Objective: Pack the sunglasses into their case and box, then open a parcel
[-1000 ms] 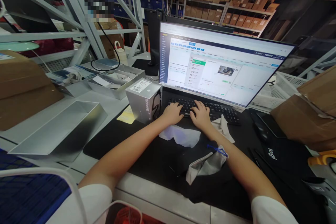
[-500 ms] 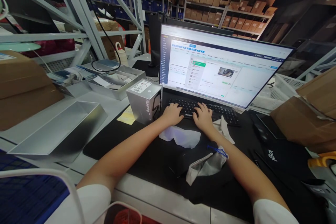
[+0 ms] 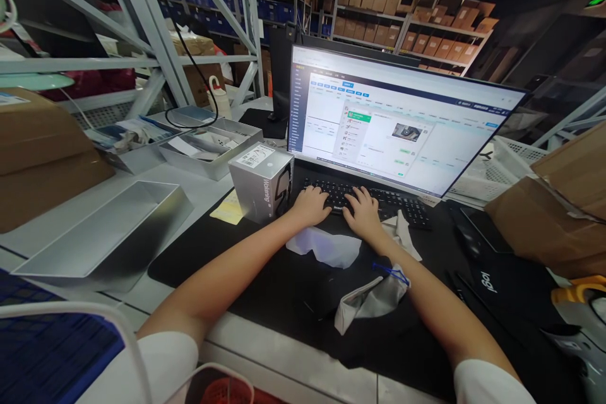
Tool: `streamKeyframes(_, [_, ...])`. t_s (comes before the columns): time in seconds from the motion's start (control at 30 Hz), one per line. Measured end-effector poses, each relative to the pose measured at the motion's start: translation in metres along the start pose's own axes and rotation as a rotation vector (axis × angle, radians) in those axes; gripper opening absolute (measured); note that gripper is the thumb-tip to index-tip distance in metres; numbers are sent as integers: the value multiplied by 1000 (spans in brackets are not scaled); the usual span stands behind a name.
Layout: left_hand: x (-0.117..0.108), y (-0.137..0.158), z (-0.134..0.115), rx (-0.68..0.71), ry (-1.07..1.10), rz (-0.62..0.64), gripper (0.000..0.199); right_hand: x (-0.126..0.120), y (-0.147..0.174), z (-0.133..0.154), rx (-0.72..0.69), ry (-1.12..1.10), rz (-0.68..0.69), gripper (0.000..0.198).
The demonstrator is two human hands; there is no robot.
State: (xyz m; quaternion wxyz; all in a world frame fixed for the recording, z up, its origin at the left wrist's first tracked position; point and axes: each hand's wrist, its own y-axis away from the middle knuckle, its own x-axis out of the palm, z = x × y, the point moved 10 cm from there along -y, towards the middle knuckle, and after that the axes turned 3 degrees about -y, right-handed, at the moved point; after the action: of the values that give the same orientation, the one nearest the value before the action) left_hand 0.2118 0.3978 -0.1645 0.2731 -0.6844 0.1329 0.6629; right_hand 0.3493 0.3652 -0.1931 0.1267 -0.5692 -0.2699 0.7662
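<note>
Both hands rest on a black keyboard [image 3: 402,205] below the lit monitor [image 3: 360,120]. My left hand [image 3: 310,204] lies over the keyboard's left part, fingers apart on the keys. Over the middle keys is my right hand [image 3: 363,211], its fingers spread and nothing in it. The monitor displays a web page with a chat window over it. Left of my left hand stands a silver-grey printed box [image 3: 258,186] on a yellow paper pad [image 3: 228,209]. A white sheet [image 3: 324,246] and a grey pouch with a blue cord [image 3: 369,300] lie between my forearms.
An open silver box part [image 3: 108,233] sits at the left, with a grey tray of papers [image 3: 213,148] behind it. On the right are a black mouse [image 3: 468,238], a dark flat device [image 3: 487,228], a cardboard box [image 3: 534,221] and yellow tape [image 3: 575,290]. Shelves of cartons [image 3: 379,12] stand behind.
My right hand has shifted slightly left on the keyboard. In the chat window a second green message bubble has appeared. My left hand stays in place.
</note>
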Motion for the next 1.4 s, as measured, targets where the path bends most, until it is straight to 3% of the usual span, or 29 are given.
streamKeyframes(0.17, [-3,0,1,-4,20,-21,44,2,1,3,2,6,12,42])
streamKeyframes(0.37, [-2,0,2,-15,20,4,45,2,0,-4,35,-61,2,58])
streamKeyframes(1.4, [4,0,3,18,9,83,51,-2,0,-6,1,-52,-36,52])
